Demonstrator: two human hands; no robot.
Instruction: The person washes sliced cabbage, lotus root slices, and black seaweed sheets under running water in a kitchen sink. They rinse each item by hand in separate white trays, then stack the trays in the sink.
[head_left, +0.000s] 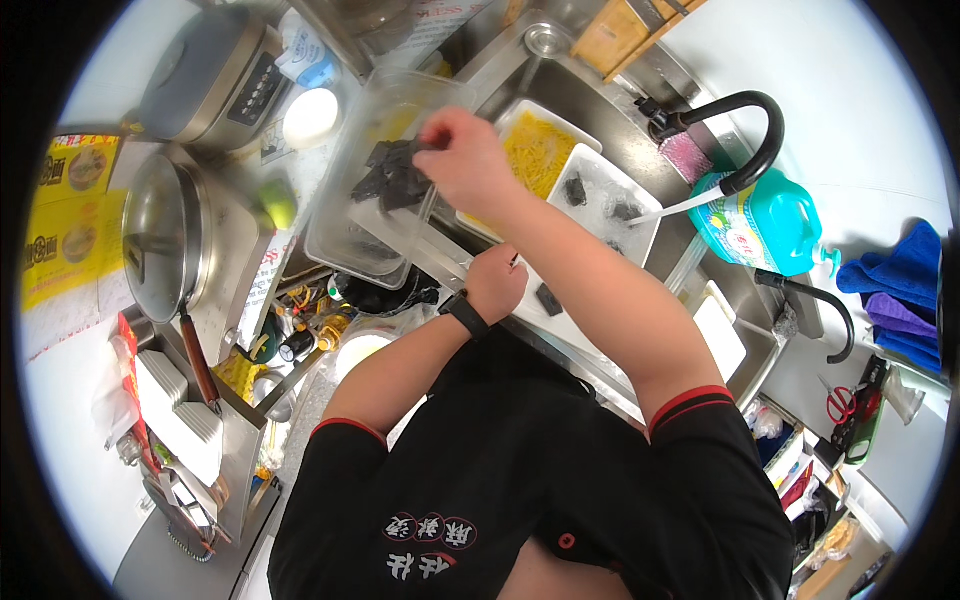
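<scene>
My right hand (469, 161), slightly blurred, pinches a dark food piece (429, 141) above a clear plastic tub (330, 225). Several flat black food pieces (394, 176) lie in that tub. My left hand (496, 289), with a black watch on its wrist, is curled at the sink's front edge beside the tub. A small dark bit shows at its fingers, but whether it holds anything is hidden. Water runs into a white tray (581, 165) with dark pieces in it. Under my right forearm, another dark piece (549, 298) rests on a white surface (574, 326).
Yellow shredded food (536, 154) fills another white tray in the steel sink (600, 101). A black curved faucet (772, 124) and a teal detergent bottle (780, 225) stand on the right. To the left are a lidded pan (161, 232), a rice cooker (202, 75) and a green fruit (277, 204).
</scene>
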